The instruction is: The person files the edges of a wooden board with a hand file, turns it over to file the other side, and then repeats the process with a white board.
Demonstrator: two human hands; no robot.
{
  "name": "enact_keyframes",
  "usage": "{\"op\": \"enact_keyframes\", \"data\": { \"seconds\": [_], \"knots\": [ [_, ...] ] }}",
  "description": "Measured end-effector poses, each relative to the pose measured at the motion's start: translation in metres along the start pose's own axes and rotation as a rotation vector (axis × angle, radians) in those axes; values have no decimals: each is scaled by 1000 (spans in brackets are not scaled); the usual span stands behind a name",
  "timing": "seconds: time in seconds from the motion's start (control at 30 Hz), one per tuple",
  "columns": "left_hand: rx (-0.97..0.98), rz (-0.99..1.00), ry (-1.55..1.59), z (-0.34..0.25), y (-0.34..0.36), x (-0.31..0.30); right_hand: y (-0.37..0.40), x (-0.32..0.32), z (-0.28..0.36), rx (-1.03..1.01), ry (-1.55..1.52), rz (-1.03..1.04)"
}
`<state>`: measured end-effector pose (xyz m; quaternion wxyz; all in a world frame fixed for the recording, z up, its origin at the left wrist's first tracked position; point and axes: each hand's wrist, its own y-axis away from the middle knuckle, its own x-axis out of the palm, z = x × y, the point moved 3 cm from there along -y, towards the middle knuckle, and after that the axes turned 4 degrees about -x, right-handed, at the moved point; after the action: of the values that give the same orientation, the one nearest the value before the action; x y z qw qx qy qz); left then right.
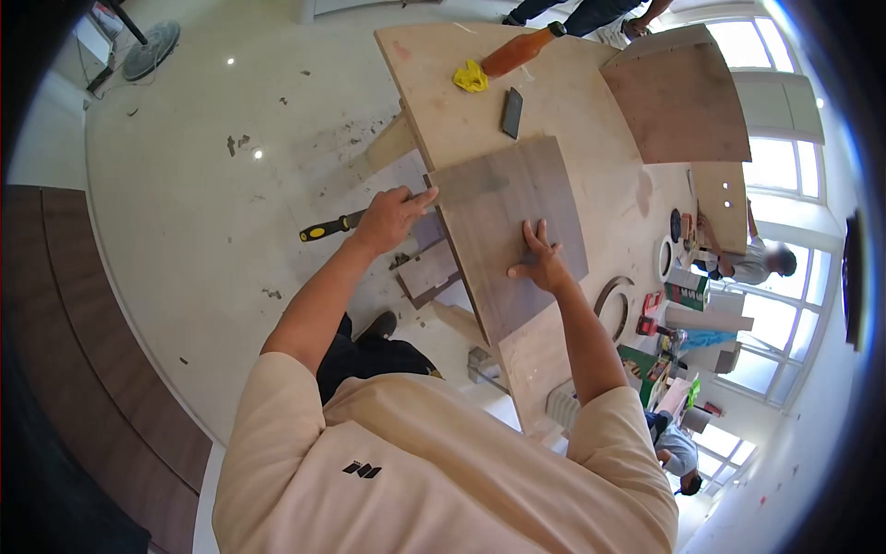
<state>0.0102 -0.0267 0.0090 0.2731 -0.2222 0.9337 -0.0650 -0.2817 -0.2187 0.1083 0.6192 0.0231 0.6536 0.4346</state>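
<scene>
My left hand (pixel 397 218) is closed around the blade part of a chisel (pixel 325 229) with a black and yellow handle. The handle sticks out to the left, and my fingers hide most of the blade. Those fingertips are at the near left edge of a grey-brown wood-grain panel (pixel 494 198). My right hand (pixel 543 260) rests on the panel's face with its fingers spread, holding nothing. The panel lies on a pale wooden worktable (pixel 600 198), its dark edge along the table's left side.
A phone (pixel 512 113), a yellow crumpled cloth (pixel 471 78) and an orange bottle (pixel 522 52) lie beyond the panel. A brown curved board (pixel 683 97) stands farther right. A ring (pixel 602 300) and red drill (pixel 649 326) are to the right. Other people are nearby; debris dots the floor (pixel 203 231).
</scene>
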Motion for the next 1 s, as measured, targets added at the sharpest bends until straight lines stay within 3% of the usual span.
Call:
{"op": "enact_keyframes", "data": {
  "seconds": [0.07, 0.17, 0.37, 0.47, 0.57, 0.67, 0.77, 0.87, 0.97, 1.0],
  "knots": [
    [51, -28, -72, -3, 4, -6, -2, -3, -2, 0, 7, -4],
    [-98, -78, -47, 22, 15, -22, -3, 11, -9, -69, -20, -31],
    [162, 19, -90, -33, 16, 18, -2, 4, -4, -21, -13, -12],
    [123, -7, -136, 8, 43, 10, 2, -1, 3, 13, -19, 13],
    [-200, -75, -7, 28, 39, -8, 3, -1, 0, -38, -32, -23],
    [67, -106, 24, 1, 25, 28, -6, 9, -14, -115, -19, -62],
    [137, -95, -9, -39, 29, 37, 1, 0, 0, -17, -11, -11],
    [-59, -126, 66, 14, 43, 26, 0, 3, -5, -29, -14, -12],
    [-144, -310, 208, 19, 30, 23, 0, 3, -6, -37, -9, -20],
    [-109, -285, 168, 8, 26, 31, 0, 3, -7, -48, -7, -30]
  ]
}}
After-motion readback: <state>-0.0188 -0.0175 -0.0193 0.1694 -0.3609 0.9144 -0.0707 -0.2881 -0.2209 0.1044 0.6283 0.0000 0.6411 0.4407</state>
